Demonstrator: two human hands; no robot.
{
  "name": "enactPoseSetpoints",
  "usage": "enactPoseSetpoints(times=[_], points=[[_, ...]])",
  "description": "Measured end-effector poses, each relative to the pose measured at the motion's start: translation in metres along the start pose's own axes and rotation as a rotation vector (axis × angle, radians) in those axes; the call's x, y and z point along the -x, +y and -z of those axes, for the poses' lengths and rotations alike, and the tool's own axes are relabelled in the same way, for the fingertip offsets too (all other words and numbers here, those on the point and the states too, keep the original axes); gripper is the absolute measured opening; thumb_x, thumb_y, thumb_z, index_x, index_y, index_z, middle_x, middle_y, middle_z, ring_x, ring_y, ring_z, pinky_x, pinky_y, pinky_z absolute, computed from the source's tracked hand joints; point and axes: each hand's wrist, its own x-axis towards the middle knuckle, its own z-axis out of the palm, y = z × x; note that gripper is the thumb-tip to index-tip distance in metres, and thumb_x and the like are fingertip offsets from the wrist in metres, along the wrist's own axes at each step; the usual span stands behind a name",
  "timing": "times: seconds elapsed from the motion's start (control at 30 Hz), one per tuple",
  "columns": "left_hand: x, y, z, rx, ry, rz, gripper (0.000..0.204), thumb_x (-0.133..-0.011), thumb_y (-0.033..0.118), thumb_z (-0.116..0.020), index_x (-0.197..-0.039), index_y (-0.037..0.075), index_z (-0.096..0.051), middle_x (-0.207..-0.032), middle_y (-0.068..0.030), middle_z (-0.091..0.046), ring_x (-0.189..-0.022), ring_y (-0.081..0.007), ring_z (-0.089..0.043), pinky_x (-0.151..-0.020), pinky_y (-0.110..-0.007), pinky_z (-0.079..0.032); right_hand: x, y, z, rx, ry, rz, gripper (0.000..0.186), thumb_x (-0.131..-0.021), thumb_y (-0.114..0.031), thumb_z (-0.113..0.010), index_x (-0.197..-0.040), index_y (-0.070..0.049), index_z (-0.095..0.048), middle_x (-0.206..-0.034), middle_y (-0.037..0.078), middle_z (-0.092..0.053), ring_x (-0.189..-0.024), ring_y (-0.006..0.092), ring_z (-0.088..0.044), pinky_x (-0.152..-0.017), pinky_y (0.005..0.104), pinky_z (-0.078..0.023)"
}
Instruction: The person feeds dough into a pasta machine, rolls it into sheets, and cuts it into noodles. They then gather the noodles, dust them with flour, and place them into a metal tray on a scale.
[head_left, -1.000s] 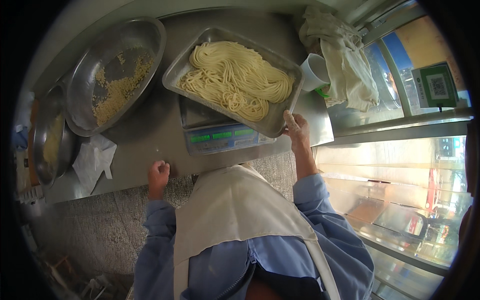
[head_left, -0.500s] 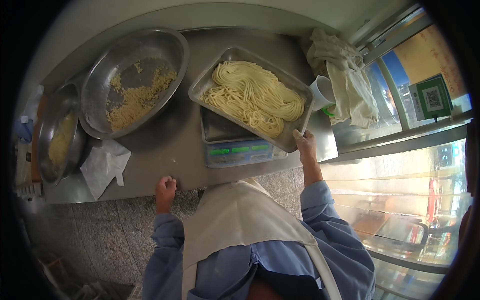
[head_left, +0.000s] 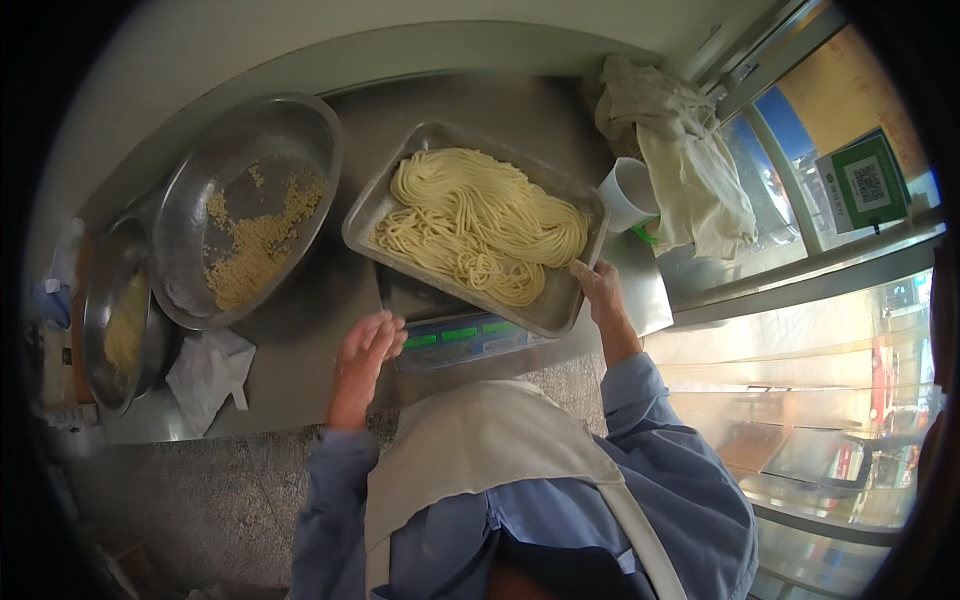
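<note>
A rectangular metal tray (head_left: 372, 240) holds a heap of pale noodles (head_left: 490, 215), combed into strands at the top and looser below. My right hand (head_left: 600, 292) grips the tray's near right corner. The tray sits askew over a blue scale (head_left: 470, 340) with green lit displays, covering much of it and of a dark pan (head_left: 410, 292) beneath. My left hand (head_left: 370, 350) is raised left of the scale, fingers stretched out and nothing in it.
A large steel bowl (head_left: 322, 235) of yellowish crumbs stands at the left, beside a smaller steel bowl (head_left: 120, 395). A white plastic bag (head_left: 208, 378) lies near the table edge. At the right are a white cup (head_left: 627, 195) and a hanging cloth (head_left: 690, 170) by the window.
My left hand has moved up toward the scale and its curled fingers have opened out. My right hand keeps its hold on the tray corner. The view has shifted slightly.
</note>
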Motion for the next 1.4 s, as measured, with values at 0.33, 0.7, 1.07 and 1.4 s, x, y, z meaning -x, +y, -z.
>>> enactPoseSetpoints(times=[0.33, 0.7, 1.07, 1.4], points=[[-0.081, -0.004, -0.077, 0.143, 0.147, 0.132, 0.039, -0.088, 0.013, -0.062, -0.124, 0.003, -0.049, -0.121, -0.0085, -0.056, -0.11, -0.0213, -0.055, -0.09, -0.039, -0.048, -0.005, -0.005, 0.006, 0.379, 0.109, 0.047, 0.023, -0.078, -0.019, -0.067, -0.08, 0.003, -0.061, -0.068, 0.0, -0.056, -0.059, 0.0092, -0.047, -0.049, 0.0284, -0.038], [-0.104, 0.037, -0.132, 0.232, 0.19, 0.019, 0.044, -0.083, 0.009, -0.064, -0.124, 0.008, -0.05, -0.119, -0.0038, -0.057, -0.108, -0.0185, -0.054, -0.089, -0.036, -0.045, -0.069, -0.053, 0.021, 0.293, 0.073, 0.167, 0.022, -0.075, -0.014, -0.062, -0.068, 0.005, -0.054, -0.058, 0.009, -0.051, -0.05, 0.0141, -0.048, -0.047, 0.0332, -0.039], [-0.324, 0.036, -0.15, 0.367, 0.394, 0.229, 0.027, -0.085, -0.004, -0.058, -0.112, -0.001, -0.052, -0.107, -0.0127, -0.058, -0.098, -0.0268, -0.058, -0.095, -0.044, -0.049, -0.314, -0.052, -0.025, 0.383, 0.038, -0.007, 0.024, -0.074, -0.018, -0.061, -0.073, 0.006, -0.058, -0.073, 0.022, -0.06, -0.069, 0.0291, -0.063, -0.06, 0.0414, -0.047], [-0.374, 0.003, -0.149, 0.338, 0.543, 0.288, 0.026, -0.089, 0.004, -0.057, -0.113, -0.003, -0.05, -0.11, -0.0161, -0.054, -0.099, -0.0301, -0.056, -0.093, -0.046, -0.049, -0.386, 0.036, -0.044, 0.594, 0.007, -0.091, 0.026, -0.072, -0.02, -0.061, -0.086, 0.001, -0.063, -0.089, 0.022, -0.064, -0.087, 0.0386, -0.061, -0.078, 0.0424, -0.049]])
